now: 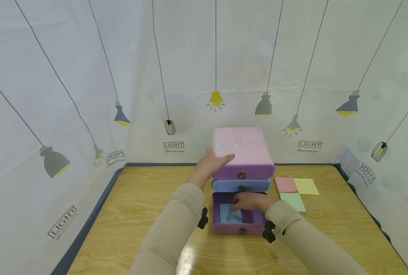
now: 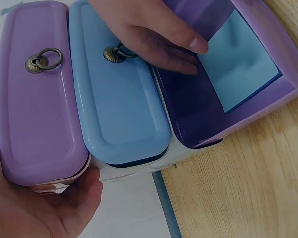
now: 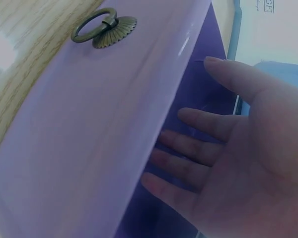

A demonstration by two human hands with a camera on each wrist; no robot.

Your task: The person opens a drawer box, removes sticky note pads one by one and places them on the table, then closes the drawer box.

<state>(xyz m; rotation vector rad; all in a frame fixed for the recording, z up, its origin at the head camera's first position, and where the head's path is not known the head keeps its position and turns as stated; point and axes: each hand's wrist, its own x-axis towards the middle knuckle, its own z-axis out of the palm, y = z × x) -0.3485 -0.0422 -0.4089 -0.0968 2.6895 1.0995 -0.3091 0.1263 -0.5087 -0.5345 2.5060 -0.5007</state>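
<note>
A small cabinet (image 1: 241, 143) with a pink top and three drawers stands on the table. My left hand (image 1: 212, 162) grips its upper left corner, thumb on the top and fingers against the side. The purple bottom drawer (image 1: 255, 228) is pulled out, and a blue sticky note pad (image 2: 241, 62) lies flat inside it at the left. My right hand (image 1: 252, 201) reaches into this drawer beside the pad. In the right wrist view the right hand's fingers (image 3: 188, 166) are spread and loosely bent, with nothing held. Above it, the blue middle drawer (image 1: 226, 186) and purple top drawer (image 1: 224, 172) are closed.
To the right of the cabinet lie a pink note pad (image 1: 286, 184), a yellow note pad (image 1: 306, 186) and a green note pad (image 1: 293, 201), edge to edge on the wooden table (image 1: 142, 206). A white lamp-printed curtain (image 1: 183, 84) hangs close behind and along both sides.
</note>
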